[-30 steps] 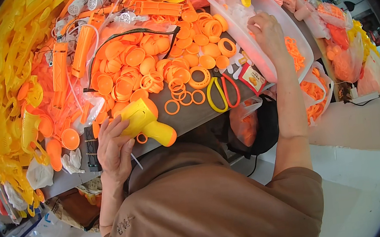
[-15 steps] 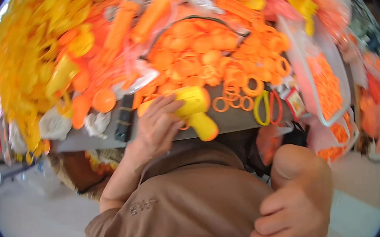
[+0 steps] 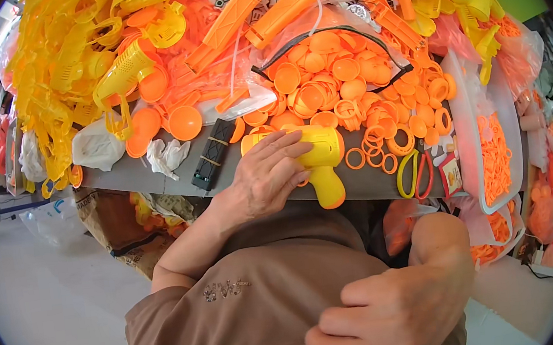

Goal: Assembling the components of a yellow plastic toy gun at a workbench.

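A yellow pistol-shaped plastic toy (image 3: 324, 157) lies on its side at the table's near edge, with orange at its back end and at the foot of its handle. My left hand (image 3: 270, 173) wraps over the body of the toy, its fingers bent around the top. Close to my brown shirt, low in the view, is my right hand (image 3: 388, 310). Its fingers are curled in, and whatever they may hold is hidden. Just left of the toy lies a black bar (image 3: 213, 154) with a band around it. Orange rings (image 3: 374, 151) lie to its right.
Orange cups (image 3: 327, 75) spill from a clear bag behind the toy. Yellow shells (image 3: 68, 80) pile up at left, with orange long parts (image 3: 286, 14) at the back. Yellow-and-red-handled scissors (image 3: 415, 174) lie at right, beside a clear bin of orange rings (image 3: 495, 161).
The whole view has shifted, so the table sits further right and lower. My right hand has moved left across my shirt. My left hand stays on the toy.
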Motion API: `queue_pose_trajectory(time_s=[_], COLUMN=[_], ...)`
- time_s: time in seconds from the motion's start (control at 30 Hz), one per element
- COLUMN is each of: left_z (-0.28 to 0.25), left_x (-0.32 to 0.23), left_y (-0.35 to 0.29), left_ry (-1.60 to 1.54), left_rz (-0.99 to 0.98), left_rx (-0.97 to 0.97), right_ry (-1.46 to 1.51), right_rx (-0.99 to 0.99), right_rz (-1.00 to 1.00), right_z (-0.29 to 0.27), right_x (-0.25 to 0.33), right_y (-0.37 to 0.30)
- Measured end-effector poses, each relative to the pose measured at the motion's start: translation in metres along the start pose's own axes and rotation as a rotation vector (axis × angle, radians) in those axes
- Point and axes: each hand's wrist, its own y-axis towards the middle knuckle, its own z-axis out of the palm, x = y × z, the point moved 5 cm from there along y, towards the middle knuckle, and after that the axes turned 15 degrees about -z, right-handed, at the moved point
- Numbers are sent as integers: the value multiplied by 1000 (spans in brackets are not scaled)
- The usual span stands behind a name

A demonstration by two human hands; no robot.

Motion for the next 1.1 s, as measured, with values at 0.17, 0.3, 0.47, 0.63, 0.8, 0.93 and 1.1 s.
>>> queue_pose_trajectory(time_s=[0.17,0.3,0.47,0.63,0.8,0.93,1.1], left_z=[-2,0,-4,-29,-34,-28,-25], left_x=[0,-1,-4,1,-4,-11,-14], left_y=[-3,-4,-3,-6,-8,-9,-11], left_ry=[14,8,-92,-321,-359,-327,-308], left_rz=[-8,7,4,-159,-114,-24,-6], left_rx=[-26,-26,-69,-208,-140,-103,-144], right_ry=[33,67,-19,-385,134,191,352], right_rx=[448,327,43,93,-446,-436,-523], right_rz=[-134,-81,190,598,829,789,933], right_z=[-25,-32,-42,-11,17,32,44], right_x=[2,9,-20,-64,-89,-93,-93], right_y=[15,-10,-46,-85,-126,-130,-139])
